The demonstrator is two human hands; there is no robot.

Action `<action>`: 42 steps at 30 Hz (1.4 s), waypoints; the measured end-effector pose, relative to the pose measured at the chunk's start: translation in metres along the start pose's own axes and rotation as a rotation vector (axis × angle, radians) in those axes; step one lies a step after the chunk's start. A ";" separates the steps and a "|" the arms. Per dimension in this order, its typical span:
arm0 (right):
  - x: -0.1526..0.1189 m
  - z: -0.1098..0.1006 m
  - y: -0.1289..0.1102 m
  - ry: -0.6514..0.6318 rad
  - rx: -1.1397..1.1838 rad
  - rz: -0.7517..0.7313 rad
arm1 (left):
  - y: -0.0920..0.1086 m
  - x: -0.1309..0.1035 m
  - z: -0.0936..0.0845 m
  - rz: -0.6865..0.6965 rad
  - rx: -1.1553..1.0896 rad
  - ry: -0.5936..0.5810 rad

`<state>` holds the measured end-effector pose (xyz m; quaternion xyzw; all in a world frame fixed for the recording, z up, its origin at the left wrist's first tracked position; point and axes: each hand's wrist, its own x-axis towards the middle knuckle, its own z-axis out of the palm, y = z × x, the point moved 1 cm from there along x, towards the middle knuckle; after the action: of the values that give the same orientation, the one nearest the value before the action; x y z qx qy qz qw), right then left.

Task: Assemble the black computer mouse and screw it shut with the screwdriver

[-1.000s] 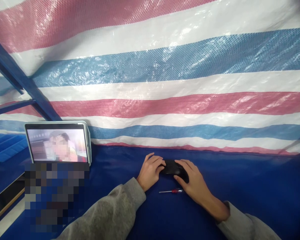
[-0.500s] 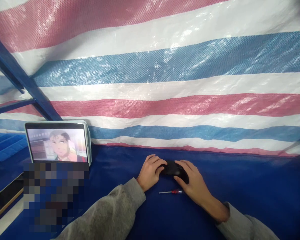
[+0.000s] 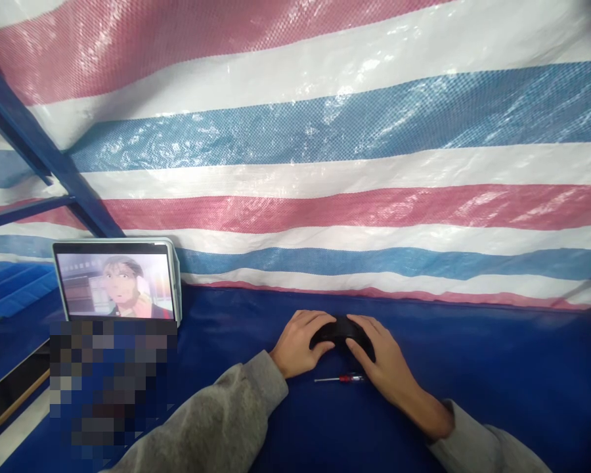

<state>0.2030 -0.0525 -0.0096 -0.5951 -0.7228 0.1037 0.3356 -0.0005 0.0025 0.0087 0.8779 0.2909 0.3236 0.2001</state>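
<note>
Here, both hands (image 3: 301, 343) (image 3: 390, 364) curl inward around a black object (image 3: 343, 330).

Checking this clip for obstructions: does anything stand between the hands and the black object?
Nothing visible: the left hand and right hand both touch the black object. The screwdriver lies nearer the wearer, not between.

The left hand (image 3: 300, 343) has spread its thumb away from its fingers and reaches further along the black thing (image 3: 343, 328). The tablet (image 3: 121, 284) shows a different picture.
</note>
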 end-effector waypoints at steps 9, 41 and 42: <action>0.001 0.001 0.004 0.045 0.035 0.064 | -0.003 0.000 -0.002 -0.105 0.054 0.138; 0.078 -0.122 -0.076 -0.136 -0.222 -0.047 | -0.001 0.000 0.005 0.164 0.183 -0.051; 0.078 -0.117 -0.075 -0.151 -0.221 -0.056 | -0.001 0.000 0.005 0.174 0.187 -0.059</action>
<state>0.2099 -0.0295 0.1479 -0.5985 -0.7693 0.0584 0.2155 0.0023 0.0021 0.0049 0.9237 0.2363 0.2854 0.0969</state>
